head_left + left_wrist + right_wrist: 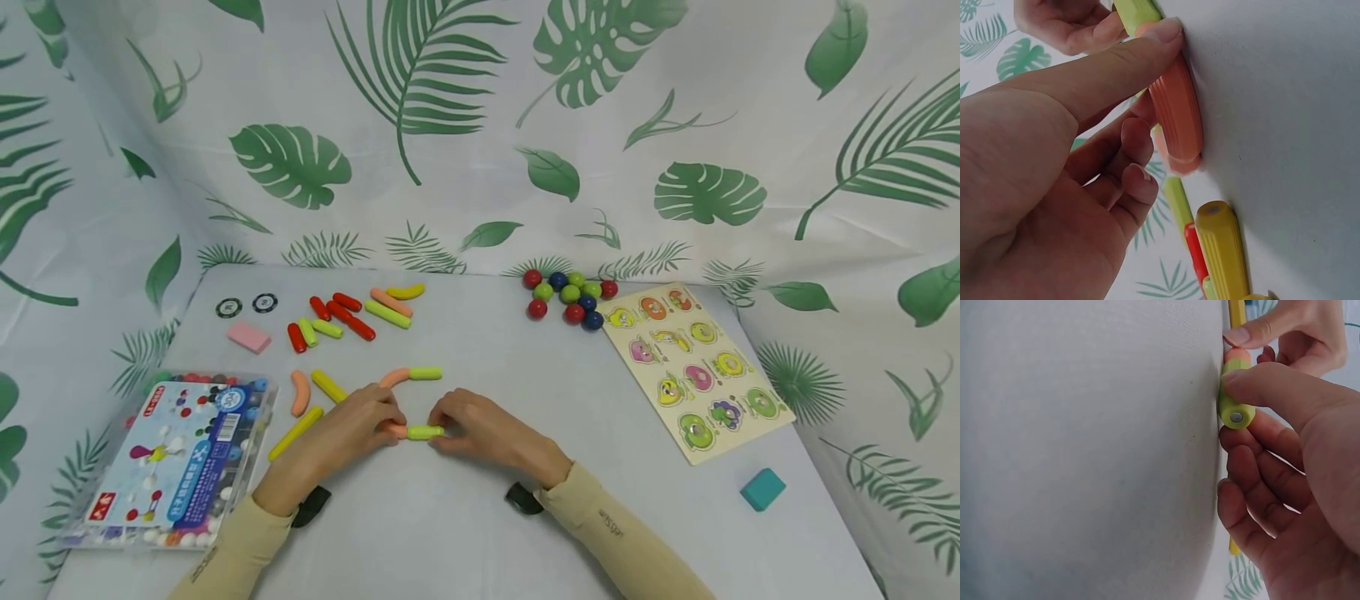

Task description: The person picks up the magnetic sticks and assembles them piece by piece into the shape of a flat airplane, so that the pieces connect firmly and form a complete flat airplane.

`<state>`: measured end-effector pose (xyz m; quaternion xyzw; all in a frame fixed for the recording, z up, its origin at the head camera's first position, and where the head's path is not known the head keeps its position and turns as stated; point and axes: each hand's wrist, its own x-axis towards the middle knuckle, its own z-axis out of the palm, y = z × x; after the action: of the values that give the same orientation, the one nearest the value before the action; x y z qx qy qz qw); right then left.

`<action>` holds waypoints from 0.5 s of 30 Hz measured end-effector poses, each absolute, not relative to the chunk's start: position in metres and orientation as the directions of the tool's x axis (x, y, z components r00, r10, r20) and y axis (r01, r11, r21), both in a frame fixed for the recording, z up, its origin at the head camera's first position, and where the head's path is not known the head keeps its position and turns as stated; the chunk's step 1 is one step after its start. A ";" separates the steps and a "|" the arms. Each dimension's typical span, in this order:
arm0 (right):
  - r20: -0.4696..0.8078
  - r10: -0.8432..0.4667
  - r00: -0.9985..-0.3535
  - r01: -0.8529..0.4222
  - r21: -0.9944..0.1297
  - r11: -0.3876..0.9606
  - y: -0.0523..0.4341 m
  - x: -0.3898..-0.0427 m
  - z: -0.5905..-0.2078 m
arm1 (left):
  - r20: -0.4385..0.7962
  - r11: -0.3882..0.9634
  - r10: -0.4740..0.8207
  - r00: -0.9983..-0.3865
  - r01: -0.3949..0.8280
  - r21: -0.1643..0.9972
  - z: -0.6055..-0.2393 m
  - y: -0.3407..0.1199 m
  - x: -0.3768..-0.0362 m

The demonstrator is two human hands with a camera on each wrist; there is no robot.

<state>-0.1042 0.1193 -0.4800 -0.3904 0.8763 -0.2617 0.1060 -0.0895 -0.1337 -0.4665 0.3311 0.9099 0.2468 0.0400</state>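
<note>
While the left hand (352, 433) pinches the orange stick (395, 430) and the right hand (487, 433) the green stick (425, 432) end-to-end on the counter (480, 517), uneven pressure may split the joint.

A grey-white table (675, 517) stands enclosed by a white curtain (480, 125) printed with green palm and monstera leaves, hanging behind the table and along both sides under even light.

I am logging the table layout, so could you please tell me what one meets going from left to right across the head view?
Clear plastic box → left hand → orange-and-green stick pair → right hand → coloured balls → fruit puzzle board → teal block.
</note>
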 end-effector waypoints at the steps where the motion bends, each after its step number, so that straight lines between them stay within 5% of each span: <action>1: 0.021 -0.741 -0.672 -0.631 -0.540 0.557 0.119 -0.104 -0.480 | 0.087 0.659 0.622 -0.778 0.581 0.478 -0.467 -0.134 -0.089; 15: 0.057 -0.756 -0.652 -0.671 -0.509 0.540 0.120 -0.102 -0.482 | 0.073 0.652 0.631 -0.772 0.579 0.489 -0.465 -0.137 -0.086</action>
<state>-0.1021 0.1199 -0.4820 -0.4085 0.8733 -0.2515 0.0849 -0.0862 -0.1365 -0.4647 0.3333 0.9075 0.2505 0.0515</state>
